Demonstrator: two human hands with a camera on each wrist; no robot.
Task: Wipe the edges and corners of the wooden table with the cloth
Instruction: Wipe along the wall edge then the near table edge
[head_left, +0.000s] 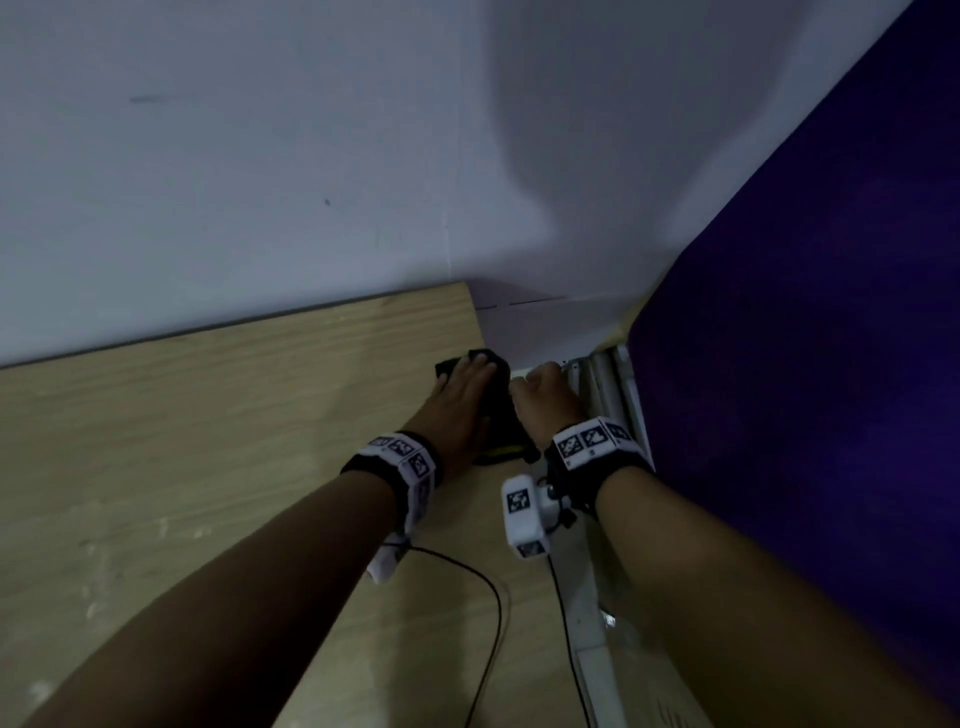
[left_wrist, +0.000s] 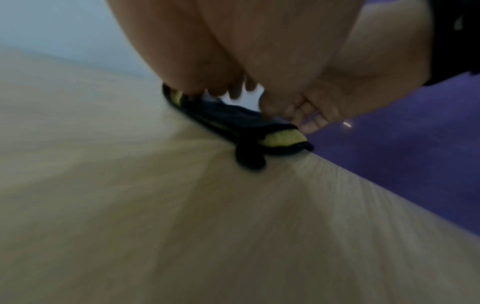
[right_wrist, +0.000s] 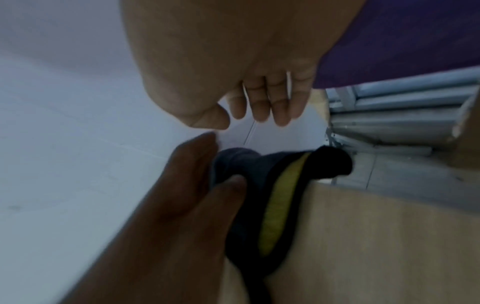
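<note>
The wooden table (head_left: 208, 441) fills the lower left of the head view. A dark cloth with a yellow stripe (head_left: 498, 410) lies along its right edge near the far right corner, partly hanging over. My left hand (head_left: 465, 389) presses flat on the cloth with straight fingers. The right wrist view shows that same left hand (right_wrist: 182, 185) lying on the cloth (right_wrist: 259, 185). My right hand (head_left: 543, 395) hovers just off the table edge beside the cloth, its fingers (right_wrist: 259, 102) loosely curled and holding nothing. In the blurred left wrist view the cloth (left_wrist: 233, 123) lies under my fingers.
A white wall (head_left: 260, 156) runs behind the table. A purple panel (head_left: 805, 364) stands close on the right, with grey metal rails (head_left: 608, 384) in the narrow gap below it. A black cable (head_left: 493, 597) lies on the table by my left forearm.
</note>
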